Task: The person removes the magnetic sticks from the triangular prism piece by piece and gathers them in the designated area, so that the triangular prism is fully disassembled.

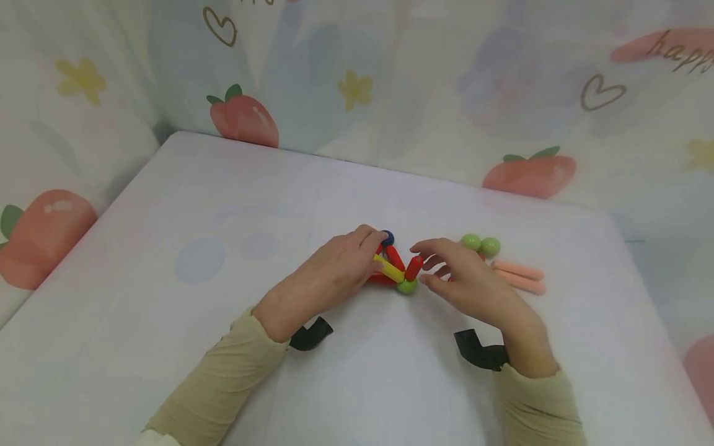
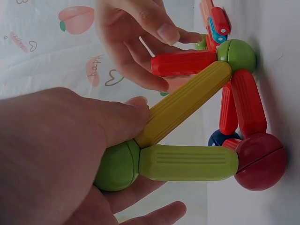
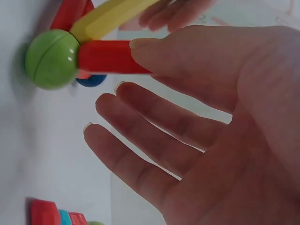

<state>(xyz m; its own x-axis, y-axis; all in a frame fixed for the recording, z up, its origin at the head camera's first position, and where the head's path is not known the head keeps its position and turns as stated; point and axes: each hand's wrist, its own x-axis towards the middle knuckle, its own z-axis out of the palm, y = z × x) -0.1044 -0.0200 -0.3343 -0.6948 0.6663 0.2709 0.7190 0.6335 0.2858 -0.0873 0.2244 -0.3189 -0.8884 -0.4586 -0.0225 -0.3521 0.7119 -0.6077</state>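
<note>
Dead centre of the white table (image 1: 223, 204), a small frame of magnetic rods and balls stands propped, and both hands are on it. The left hand (image 1: 334, 272) comes in from about eight o'clock and clamps the top corner: in the left wrist view its thumb and fingers curl round a green ball (image 2: 117, 165) where a yellow rod (image 2: 185, 103) and a lime rod (image 2: 187, 162) meet, which looks like a bracing hold so the frame doesn't fold. That lime rod runs down to a red ball (image 2: 261, 161) sitting on the table, with a dark blue ball (image 2: 218, 137) tucked just behind it. Over at four o'clock, the right hand (image 1: 468, 282) has its fingers spread and relaxed; only the thumb tip touches the free end of a red rod (image 3: 110, 57), a light nudge, nothing pinched. The rod's other end sits on a green corner ball (image 3: 51, 58) resting on the table, the same ball the yellow rod feeds into. Beyond the right hand, toward two o'clock, the spares wait well apart from the build: two green balls (image 1: 481, 244) touching each other, and two pink rods (image 1: 519, 277) lying side by side.
</note>
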